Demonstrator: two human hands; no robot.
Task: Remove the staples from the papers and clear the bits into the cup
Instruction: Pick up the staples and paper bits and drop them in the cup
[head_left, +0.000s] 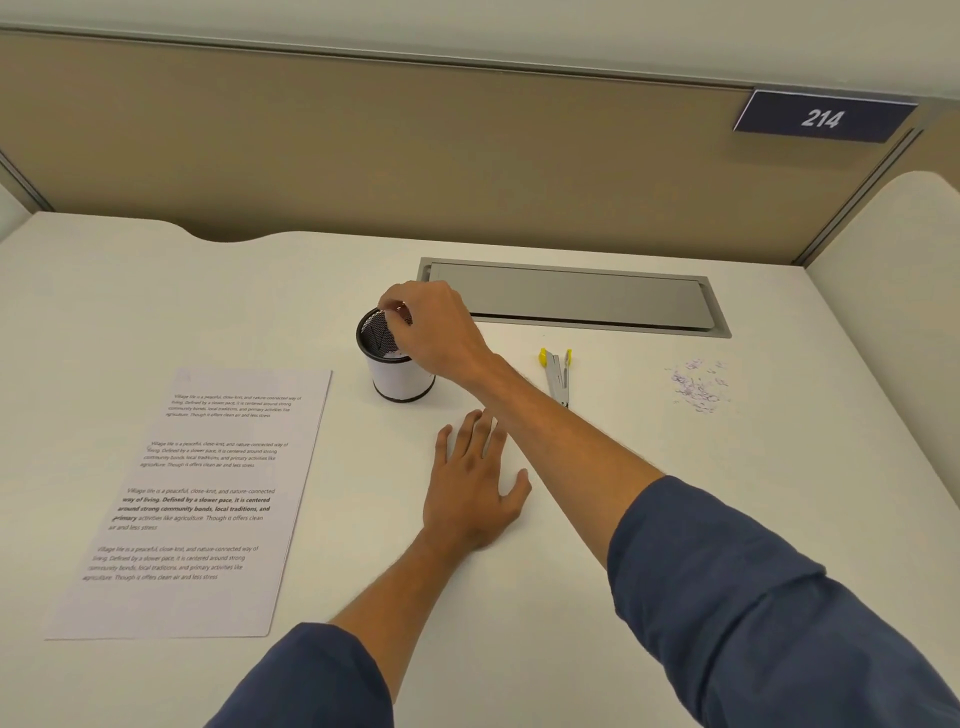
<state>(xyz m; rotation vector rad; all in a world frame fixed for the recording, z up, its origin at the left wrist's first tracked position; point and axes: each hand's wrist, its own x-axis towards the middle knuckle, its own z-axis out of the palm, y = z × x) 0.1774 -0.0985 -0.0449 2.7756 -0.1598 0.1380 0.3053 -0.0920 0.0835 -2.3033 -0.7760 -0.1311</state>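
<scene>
Head view first, and the action is at the cup (402, 371), a mesh pot with a black rim standing near the middle of the desk (623, 519), a little toward the far edge. Right hand (436, 327) hovers over its mouth, fingertips bunched in a pinch; whether any bits sit between them is too small to tell, but it looks like a drop into the cup. Left hand (475, 488) lies flat on the desk just on the near side of the cup, fingers spread and relaxed, gripping nothing.

Plenty left to clear, by the look of it: a scatter of staple bits (696, 387) sits well off toward the right edge. These should be tiny, light, stiff and a touch sharp, likely to skid on the smooth top, so sweeping them into a heap and pinching from above seems the way. Between that scatter and the cup lies the staple remover (557, 376), yellow tipped, untouched.

Over by the left edge rest the papers (197, 499), a thin floppy stack, printed side up. Beyond the cup, a grey cable hatch (571, 299) is set flush in the desk.
</scene>
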